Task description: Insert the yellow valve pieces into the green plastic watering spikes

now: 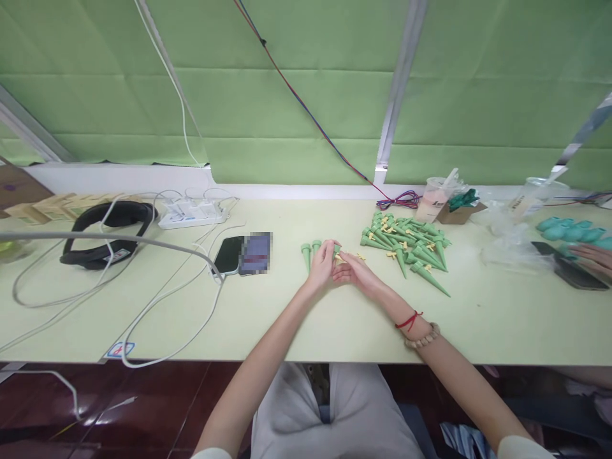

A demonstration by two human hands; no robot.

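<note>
My left hand [322,263] is closed, its fingers pressed together beside a green cone-shaped watering spike [336,248] that is mostly hidden between my hands. My right hand [358,273] meets it from the right, with curled fingers around the same spike. Small yellow valve pieces [361,257] show just beyond my right fingers. Left of my left hand, another green spike [306,255] lies with its wide cap toward the wall, and one more is partly covered by the hand. A heap of green spikes with yellow valves [406,242] spreads out to the right.
Two phones [229,255] lie to the left, near a white power strip [194,213], loose cables [167,306] and a black headset [109,233]. Behind the heap stand a drink cup [434,197] and a small box [459,213]. Another person's hand [593,255] rests at far right.
</note>
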